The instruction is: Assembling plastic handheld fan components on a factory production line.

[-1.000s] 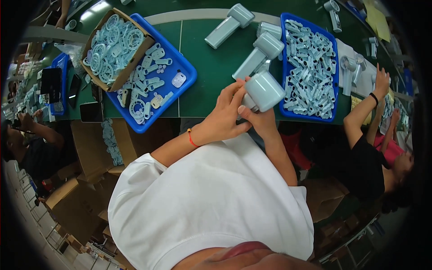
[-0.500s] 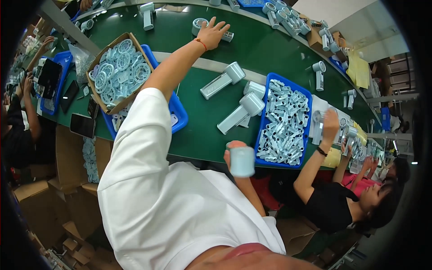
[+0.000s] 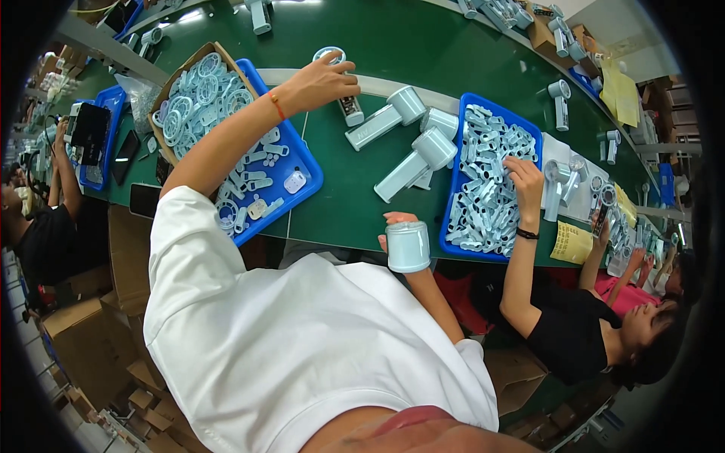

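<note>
My left hand [image 3: 317,81] is closed over a pale blue handheld fan [image 3: 350,111] at the near edge of the belt. Its round head sticks out beyond my fingers, and its handle lies uncovered with inner parts showing. Close to my body, my right hand [image 3: 399,219] grips a pale blue drum-shaped fan head [image 3: 408,248]; whether a handle is attached is hidden. Between the hands and the right-hand tray, assembled fans lie on the green table, among them one fan [image 3: 387,117] and a nearer fan [image 3: 417,164].
A blue tray [image 3: 454,226] full of small pale parts stands at right; a co-worker's hand [image 3: 526,181] reaches into it. Left, a cardboard box [image 3: 161,97] of ring-shaped grilles rests on another blue tray [image 3: 308,175]. More fans sit on the green belt [image 3: 423,45] beyond.
My left hand has drawn the uncovered fan from the belt toward me. My right hand still holds the drum-shaped fan head. The co-worker's hand has moved into the right-hand tray.
</note>
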Demonstrator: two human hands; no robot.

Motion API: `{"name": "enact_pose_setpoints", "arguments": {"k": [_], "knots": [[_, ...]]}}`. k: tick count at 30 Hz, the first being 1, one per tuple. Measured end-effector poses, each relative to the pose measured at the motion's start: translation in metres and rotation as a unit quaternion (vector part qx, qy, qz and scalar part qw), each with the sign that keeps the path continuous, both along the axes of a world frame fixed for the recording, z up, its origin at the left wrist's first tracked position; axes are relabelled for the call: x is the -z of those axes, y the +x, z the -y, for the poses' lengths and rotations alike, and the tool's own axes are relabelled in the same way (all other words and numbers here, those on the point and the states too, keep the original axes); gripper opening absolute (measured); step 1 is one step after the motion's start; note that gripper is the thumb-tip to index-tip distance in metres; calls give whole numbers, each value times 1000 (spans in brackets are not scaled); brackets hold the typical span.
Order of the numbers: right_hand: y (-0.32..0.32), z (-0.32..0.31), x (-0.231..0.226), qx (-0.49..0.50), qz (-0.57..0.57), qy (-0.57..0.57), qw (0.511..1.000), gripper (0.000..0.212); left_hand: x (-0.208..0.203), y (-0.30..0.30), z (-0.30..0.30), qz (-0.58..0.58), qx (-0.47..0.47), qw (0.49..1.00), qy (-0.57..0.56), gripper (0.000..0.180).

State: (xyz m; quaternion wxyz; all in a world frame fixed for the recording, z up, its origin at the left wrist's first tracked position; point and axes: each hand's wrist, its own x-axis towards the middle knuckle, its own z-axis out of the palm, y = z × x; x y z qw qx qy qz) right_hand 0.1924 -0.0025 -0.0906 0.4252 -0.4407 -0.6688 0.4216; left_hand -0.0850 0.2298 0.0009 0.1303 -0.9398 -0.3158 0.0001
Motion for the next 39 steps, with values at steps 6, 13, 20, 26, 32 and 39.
{"name": "enact_pose_setpoints", "arguments": {"k": [6,13,20,26,32,39], "knots": [[-2,-17,-63,48,23,-98,994,54,-34,-5,73,122,-9,992,11,41],[-2,-14,-65,5,382,167,909,72,-12,99,216,288,19,951,-112,59],[18,11,-38,26,289,213,933,65,23,109,229,212,-68,974,-53,55],[13,15,-22,71,259,241,933,57,32,115,229,236,-92,967,-18,44],[17,14,-32,40,244,170,954,52,23,114,223,261,-97,958,-73,45],[14,13,-31,41,226,164,959,44,24,116,224,289,-125,942,-113,45]]}}
